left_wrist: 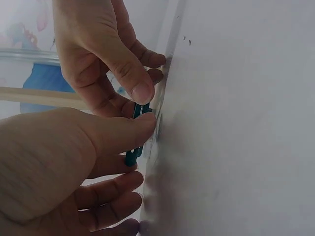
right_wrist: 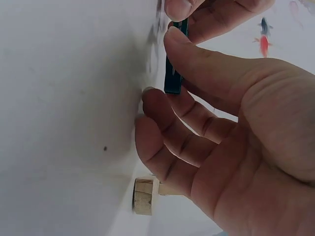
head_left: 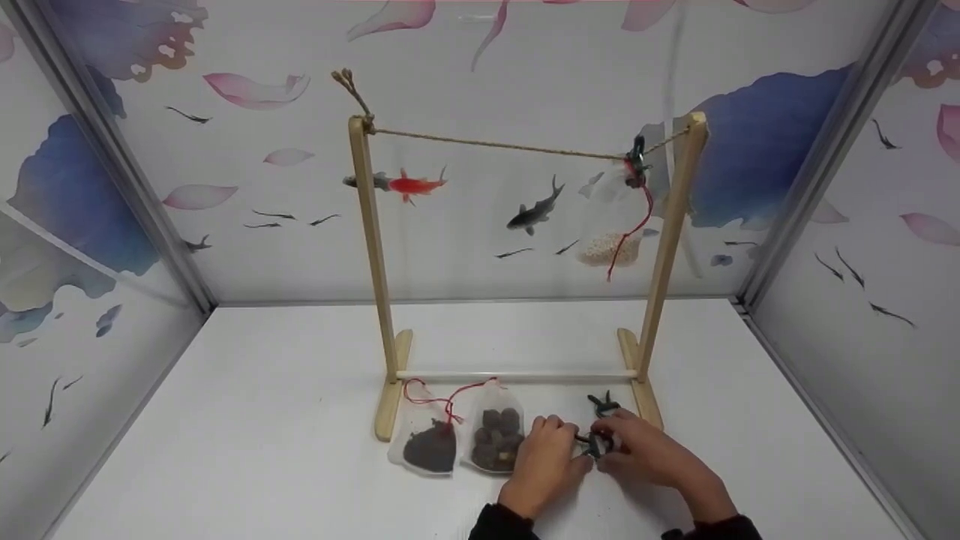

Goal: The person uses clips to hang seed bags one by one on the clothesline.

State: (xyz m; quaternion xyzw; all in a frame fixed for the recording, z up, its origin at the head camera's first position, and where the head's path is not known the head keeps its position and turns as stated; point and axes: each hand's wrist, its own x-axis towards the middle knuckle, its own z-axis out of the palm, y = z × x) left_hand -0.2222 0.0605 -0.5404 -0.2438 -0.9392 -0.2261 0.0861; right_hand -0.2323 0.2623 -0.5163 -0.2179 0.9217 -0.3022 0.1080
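Note:
Low over the white table, both hands pinch a small dark green clip (head_left: pixel 598 444) between thumbs and fingers. My left hand (head_left: pixel 549 459) grips it from the left, beside the mesh bag of brown lumps (head_left: pixel 498 439). From the other side my right hand (head_left: pixel 646 452) pinches the clip's other end. In the left wrist view, the left thumb presses along the clip (left_wrist: pixel 132 156); the right wrist view shows the clip (right_wrist: pixel 172 81) under the right thumb, with the other fingers curved below. A second dark clip (head_left: pixel 602 403) lies just beyond the right hand.
A wooden frame (head_left: pixel 373 247) stands behind the hands, with a twine line (head_left: pixel 487 142) across its posts. At the line's right, another clip (head_left: pixel 636 166) holds a hanging bag of pale grains (head_left: pixel 611 249). A bag of dark contents (head_left: pixel 430 448) lies at left.

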